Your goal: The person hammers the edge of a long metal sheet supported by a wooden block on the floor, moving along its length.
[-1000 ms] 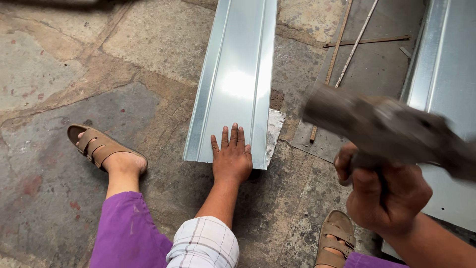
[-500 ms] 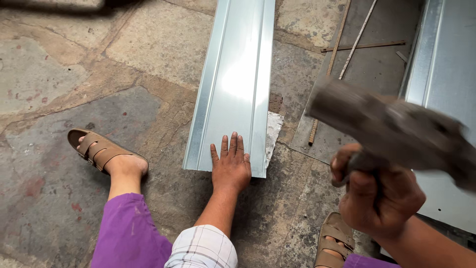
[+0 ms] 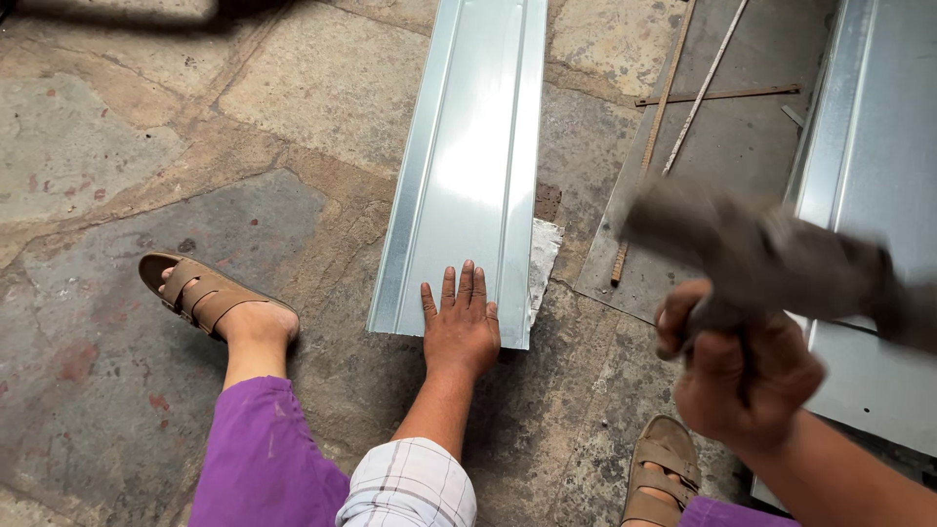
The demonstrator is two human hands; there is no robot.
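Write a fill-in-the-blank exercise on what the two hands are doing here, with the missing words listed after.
1. The left hand presses flat on the near end of a long ____ sheet lying on the stone floor.
2. The right hand grips the handle of a raised ____, blurred in the picture.
3. Both feet wear tan ____.
4. The trousers are ____ in colour.

Missing words: metal; hammer; sandals; purple

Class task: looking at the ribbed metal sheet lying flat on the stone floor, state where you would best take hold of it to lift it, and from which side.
Take the metal sheet by its folded long edges, a grip from each side. The near end lies under the left hand.
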